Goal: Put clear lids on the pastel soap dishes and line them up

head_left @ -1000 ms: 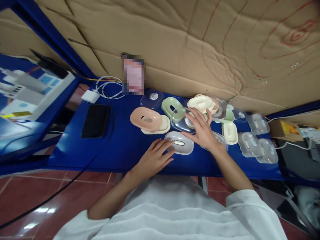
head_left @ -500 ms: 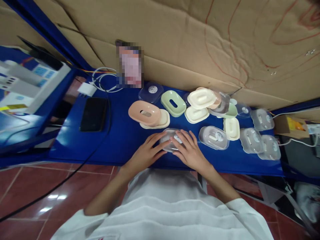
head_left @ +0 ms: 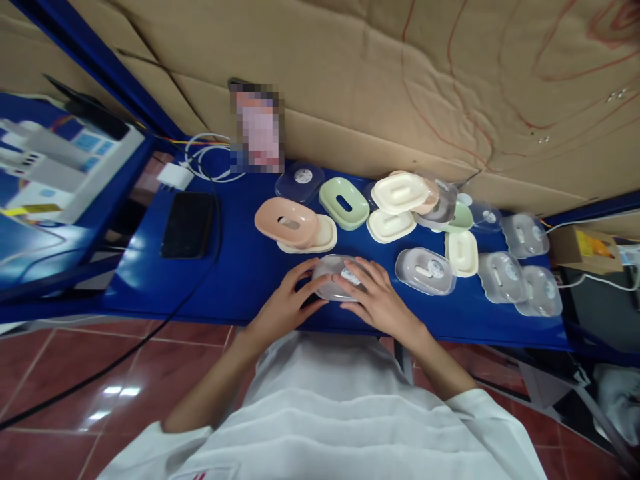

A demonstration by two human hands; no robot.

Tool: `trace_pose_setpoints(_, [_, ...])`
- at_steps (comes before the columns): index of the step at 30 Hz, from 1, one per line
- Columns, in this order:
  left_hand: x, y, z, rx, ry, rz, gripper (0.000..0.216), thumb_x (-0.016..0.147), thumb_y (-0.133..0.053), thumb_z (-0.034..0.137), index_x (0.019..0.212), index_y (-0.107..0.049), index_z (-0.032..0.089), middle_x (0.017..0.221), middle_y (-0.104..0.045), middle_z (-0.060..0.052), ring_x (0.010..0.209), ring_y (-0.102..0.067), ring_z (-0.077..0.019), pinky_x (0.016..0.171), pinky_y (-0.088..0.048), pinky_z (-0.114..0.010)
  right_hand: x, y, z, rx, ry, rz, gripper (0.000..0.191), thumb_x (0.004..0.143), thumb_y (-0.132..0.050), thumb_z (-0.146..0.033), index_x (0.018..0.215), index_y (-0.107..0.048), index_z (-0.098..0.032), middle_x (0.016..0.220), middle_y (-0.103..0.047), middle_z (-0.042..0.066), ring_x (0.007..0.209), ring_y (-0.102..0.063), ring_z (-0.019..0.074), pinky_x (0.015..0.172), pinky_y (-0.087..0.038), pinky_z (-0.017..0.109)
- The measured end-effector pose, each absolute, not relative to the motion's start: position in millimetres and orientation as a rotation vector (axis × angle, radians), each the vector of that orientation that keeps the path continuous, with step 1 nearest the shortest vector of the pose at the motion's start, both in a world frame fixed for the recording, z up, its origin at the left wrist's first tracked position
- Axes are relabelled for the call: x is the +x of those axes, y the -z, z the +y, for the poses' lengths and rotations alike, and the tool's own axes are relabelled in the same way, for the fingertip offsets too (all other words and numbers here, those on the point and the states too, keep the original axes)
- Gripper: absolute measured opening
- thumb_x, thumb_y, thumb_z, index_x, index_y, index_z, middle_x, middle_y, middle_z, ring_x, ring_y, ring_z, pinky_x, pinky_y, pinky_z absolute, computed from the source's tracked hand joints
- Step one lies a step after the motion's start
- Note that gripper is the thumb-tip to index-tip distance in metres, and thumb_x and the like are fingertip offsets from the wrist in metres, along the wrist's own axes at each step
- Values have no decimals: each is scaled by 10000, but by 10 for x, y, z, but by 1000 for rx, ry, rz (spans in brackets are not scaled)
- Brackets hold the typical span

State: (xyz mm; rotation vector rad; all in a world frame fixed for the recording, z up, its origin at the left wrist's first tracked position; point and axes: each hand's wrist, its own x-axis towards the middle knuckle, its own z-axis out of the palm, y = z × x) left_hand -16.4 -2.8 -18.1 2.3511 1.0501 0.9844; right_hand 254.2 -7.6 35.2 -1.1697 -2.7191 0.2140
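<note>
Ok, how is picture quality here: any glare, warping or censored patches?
Head view: wide-angle warping bends the blue table edges; lamp glare on the red floor tiles; a pixelated patch hides something against the cardboard; both hands and the clear soap case look sharp.

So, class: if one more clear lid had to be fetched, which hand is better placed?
Probably the right hand: the spare clear lids lie on its side, while the left hand steadies the box.

A blue table [head_left: 240, 280] stands against creased cardboard [head_left: 350, 87], over glossy, seemingly tiled red floor [head_left: 75, 393].
</note>
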Motion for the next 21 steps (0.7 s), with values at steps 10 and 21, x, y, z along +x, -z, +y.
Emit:
trace_pose_setpoints(10, [-170,200,-9,2233,-928,1075,594,996,-736,221,1543,-513,280,1599,-459,-183,1438,-583,-319,1107,-613,-497,2486,-290,-56,-1175,-230,-2722,606,1080,-618,-388,1659,-453,-327,1734,-420,95,1621,-316,359,1297,-331,659])
trace_pose_setpoints(21, [-188,65,1,2201,-856,973,591,1020,-712,254,1567,-488,257,1561,-529,-164,1431,-596,-272,1156,-582,-456,2773,-251,-340,-1345,-377,-2473,676,1019,-726,-367,1641,-468,-305,1696,-429,163,1606,-367,352,1238,-466,604])
